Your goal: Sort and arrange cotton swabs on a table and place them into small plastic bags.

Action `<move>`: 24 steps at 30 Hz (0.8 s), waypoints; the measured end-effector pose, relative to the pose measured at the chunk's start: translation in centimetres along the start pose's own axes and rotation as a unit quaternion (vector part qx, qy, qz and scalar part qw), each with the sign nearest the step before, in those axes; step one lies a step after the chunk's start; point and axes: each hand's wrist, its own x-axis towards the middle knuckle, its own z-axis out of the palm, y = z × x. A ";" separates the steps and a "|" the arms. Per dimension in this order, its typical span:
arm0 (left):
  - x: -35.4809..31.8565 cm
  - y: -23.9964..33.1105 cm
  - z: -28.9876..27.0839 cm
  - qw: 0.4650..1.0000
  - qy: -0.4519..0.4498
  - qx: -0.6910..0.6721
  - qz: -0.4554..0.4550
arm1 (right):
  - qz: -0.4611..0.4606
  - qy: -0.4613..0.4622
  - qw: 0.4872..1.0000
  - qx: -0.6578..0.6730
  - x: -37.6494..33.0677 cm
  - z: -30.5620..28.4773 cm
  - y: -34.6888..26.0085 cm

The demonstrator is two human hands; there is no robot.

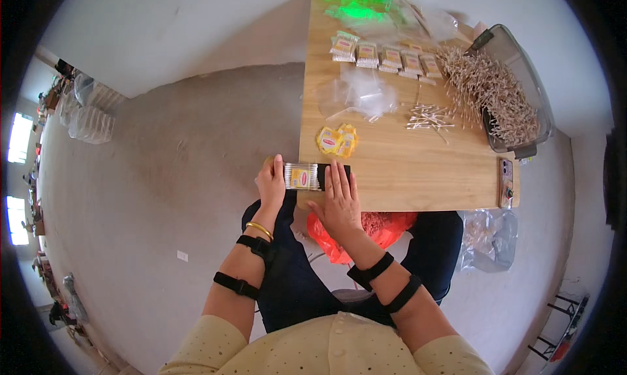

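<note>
At the near left corner of the table (405,176), we seem to be squaring one swab packet (302,177) against one black block (321,176), our right hand (339,202) flat on it, our left hand (271,184) at the packet's outer end, its pinch unclear. The next move probably needs even pressure; we count five packet stacks (390,56) and one tub (528,66) beyond.

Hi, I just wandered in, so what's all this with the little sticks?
A person is handling a small pack of cotton swabs at the edge of a wooden table. The left hand is at the pack's left end, while the right hand lies over a black piece on its right. Yellow labels lie just beyond. Farther back are a row of packs, some loose swabs and a bin full of more.
</note>
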 end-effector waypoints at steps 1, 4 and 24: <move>0.0 0.0 0.0 1.000 -0.002 0.000 -0.001 | -0.002 -0.005 1.000 -0.016 -0.3 -0.2 0.1; 0.0 0.0 0.1 1.000 -0.017 0.022 -0.004 | 0.002 -0.010 1.000 -0.026 -0.5 -0.1 -0.1; 0.9 -2.5 -2.2 1.000 0.012 0.002 0.019 | -0.077 0.091 0.966 0.231 -0.5 -1.8 6.1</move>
